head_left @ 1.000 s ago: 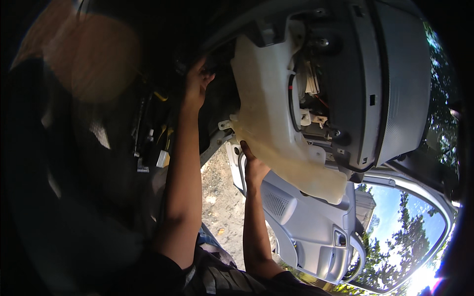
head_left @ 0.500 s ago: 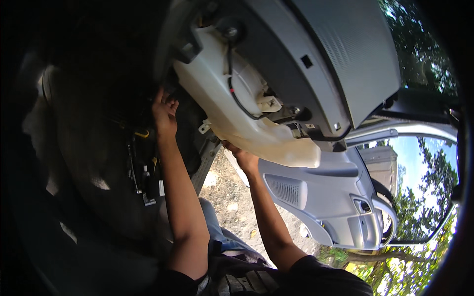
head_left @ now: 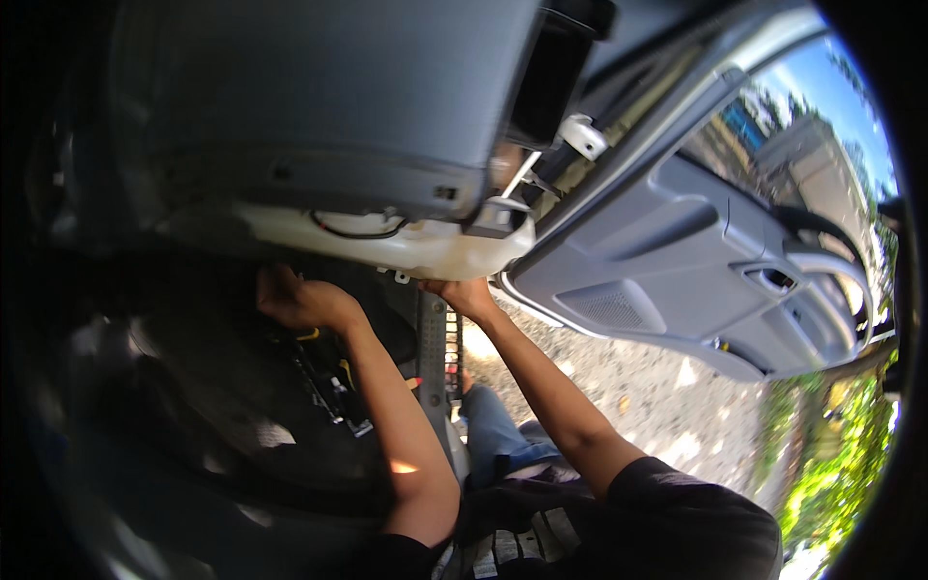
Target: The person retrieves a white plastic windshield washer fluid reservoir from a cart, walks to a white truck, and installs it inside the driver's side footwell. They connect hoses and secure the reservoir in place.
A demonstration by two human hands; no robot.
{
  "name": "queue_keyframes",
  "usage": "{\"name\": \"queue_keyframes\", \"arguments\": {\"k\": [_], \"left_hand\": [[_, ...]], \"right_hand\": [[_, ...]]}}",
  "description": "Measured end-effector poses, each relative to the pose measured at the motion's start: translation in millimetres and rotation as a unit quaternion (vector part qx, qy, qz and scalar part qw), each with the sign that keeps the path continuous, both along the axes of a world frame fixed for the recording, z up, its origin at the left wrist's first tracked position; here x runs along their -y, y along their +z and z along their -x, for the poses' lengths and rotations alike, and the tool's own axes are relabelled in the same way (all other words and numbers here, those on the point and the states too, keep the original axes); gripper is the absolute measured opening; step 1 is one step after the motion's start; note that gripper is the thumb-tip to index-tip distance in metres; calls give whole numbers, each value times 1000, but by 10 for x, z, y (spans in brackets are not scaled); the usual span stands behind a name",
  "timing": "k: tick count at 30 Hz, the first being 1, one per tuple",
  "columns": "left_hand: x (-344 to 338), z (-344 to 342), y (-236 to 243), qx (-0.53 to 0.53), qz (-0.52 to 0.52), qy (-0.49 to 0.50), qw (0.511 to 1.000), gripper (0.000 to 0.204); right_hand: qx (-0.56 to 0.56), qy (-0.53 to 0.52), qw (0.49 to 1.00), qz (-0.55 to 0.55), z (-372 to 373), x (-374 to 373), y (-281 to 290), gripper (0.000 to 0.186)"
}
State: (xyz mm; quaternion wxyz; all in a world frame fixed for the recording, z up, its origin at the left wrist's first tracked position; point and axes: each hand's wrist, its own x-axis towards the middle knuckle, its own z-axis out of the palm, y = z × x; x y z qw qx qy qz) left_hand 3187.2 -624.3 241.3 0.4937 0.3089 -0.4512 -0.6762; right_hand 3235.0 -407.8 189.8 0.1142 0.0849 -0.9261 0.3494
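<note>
A long cream plastic duct [head_left: 440, 253] runs under the grey dashboard panel [head_left: 338, 97], with a black cable [head_left: 358, 232] along it. My right hand [head_left: 469, 297] is at the duct's lower edge near its right end, fingers closed against it and partly hidden by it. My left hand [head_left: 300, 302] is bent at the wrist in the dark footwell, below the duct and apart from it. Its fingers look curled in; shadow hides whatever they may hold.
Several tools, among them a long metal one [head_left: 314, 379] and one with a yellow handle [head_left: 346, 370], lie on the dark car floor [head_left: 213, 367] left of my left forearm. A ridged door sill [head_left: 432, 348] lies between my arms. The grey car door [head_left: 677, 251] stands open at right, over stony ground [head_left: 638, 377].
The view has swung, so the dashboard now lies more level across the top. My left hand has drawn down from beside the duct and bent inward. My right hand stays at the duct's lower edge.
</note>
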Motion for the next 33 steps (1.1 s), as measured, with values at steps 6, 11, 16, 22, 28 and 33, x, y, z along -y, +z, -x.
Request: {"name": "queue_keyframes", "arguments": {"k": [6,11,16,22,28,33], "left_hand": [[-201,-225,742,-25,410,-155,898,17],[-59,-179,995,68,595,-299,743,26],[-96,-159,1159,277,484,-451,697,52],[-115,-54,1402,381,457,-534,601,55],[-145,19,1392,392,552,-490,550,55],[-164,-124,1278,274,658,-389,584,43]], "right_hand": [[22,-21,966,256,-97,-41,66,89],[104,-6,926,363,-119,-212,184,86],[129,8,862,490,-182,-206,84,93],[174,-98,681,704,-198,-111,-145,66],[273,-183,695,640,-90,-188,-452,52],[279,-240,709,602,107,113,-735,56]]}}
